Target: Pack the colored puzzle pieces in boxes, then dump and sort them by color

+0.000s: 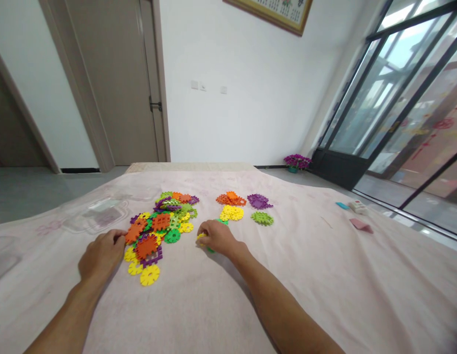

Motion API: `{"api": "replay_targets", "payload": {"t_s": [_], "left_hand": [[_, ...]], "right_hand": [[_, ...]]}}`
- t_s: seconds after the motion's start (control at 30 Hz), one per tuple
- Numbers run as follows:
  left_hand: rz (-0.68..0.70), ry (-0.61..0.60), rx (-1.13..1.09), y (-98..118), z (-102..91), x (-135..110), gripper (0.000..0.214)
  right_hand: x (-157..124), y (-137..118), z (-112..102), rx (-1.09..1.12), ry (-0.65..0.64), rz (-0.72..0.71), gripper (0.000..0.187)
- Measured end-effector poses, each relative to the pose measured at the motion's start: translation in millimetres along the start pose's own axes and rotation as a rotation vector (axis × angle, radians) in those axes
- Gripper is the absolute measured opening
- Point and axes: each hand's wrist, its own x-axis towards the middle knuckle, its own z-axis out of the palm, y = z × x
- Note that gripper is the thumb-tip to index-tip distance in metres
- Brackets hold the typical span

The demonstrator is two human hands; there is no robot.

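My right hand [217, 237] pinches a yellow notched disc [202, 236] over the cloth, right of a mixed heap. Green pieces [223, 221] peek out from behind and under that hand. My left hand [103, 253] rests at the left side of the heap, its fingers curled against an orange notched piece [135, 231]; whether it grips that piece I cannot tell. The heap holds orange, purple, yellow and green interlocking plastic pieces, with a green disc [172, 236] at its right edge and a yellow disc [150, 275] at its near end.
Beyond my right hand lie sorted piles: orange [231, 199], yellow [231, 213], purple [259, 201] and light green [262, 218]. Clear plastic packaging [97, 212] lies at the left. A small white box [357, 207], a blue piece [342, 205] and a pink item [361, 225] sit far right.
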Motion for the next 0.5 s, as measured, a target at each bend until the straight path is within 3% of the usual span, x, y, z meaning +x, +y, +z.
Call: {"api": "replay_targets", "payload": {"t_s": [0.1, 0.27, 0.4, 0.5], "left_hand": [[-0.054, -0.036, 0.050, 5, -4.5, -2, 0.041], [-0.042, -0.040, 0.049, 6, -5.8, -2, 0.042], [-0.026, -0.039, 0.042, 3, -2.5, -1, 0.042], [-0.009, -0.030, 0.034, 1, -0.9, 0, 0.042]], "right_hand": [[2, 6, -5, 0.114, 0.138, 0.070, 0.008], [9, 42, -14, 0.249, 0.407, 0.303, 0.015], [5, 76, -18, 0.150, 0.593, 0.448, 0.025], [-2, 84, -15, 0.012, 0.591, 0.487, 0.031]]}}
